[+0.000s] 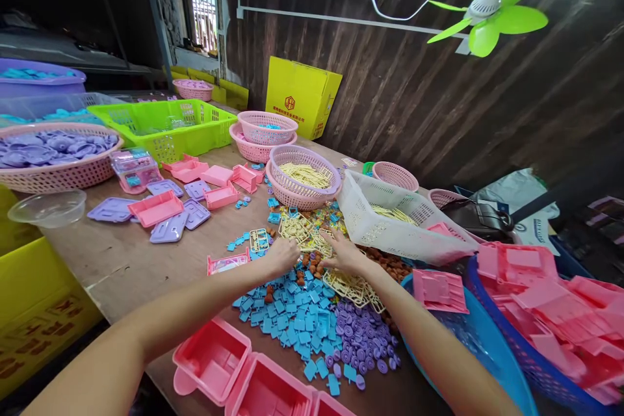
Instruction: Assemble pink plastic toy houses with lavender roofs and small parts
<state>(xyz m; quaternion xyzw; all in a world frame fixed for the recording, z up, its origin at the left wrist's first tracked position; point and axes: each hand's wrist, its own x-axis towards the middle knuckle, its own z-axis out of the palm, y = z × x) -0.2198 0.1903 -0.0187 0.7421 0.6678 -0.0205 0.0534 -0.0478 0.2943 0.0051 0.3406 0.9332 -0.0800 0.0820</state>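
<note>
"How is the left hand (285,255)?"
"Curled like a fist; I cannot tell if it holds something."
"And the right hand (345,255)?"
"Its fingers are spread apart."
"Where are the cream frames (319,244)?"
"Between both hands, and beside the right one."

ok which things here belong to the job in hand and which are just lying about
Likely part of it, at or near the left hand and right hand:
cream frames
blue pieces
brown pieces
purple discs
open pink boxes

Seemingly just around, well away from both:
large yellow carton at the back
clear bowl
green fan
</note>
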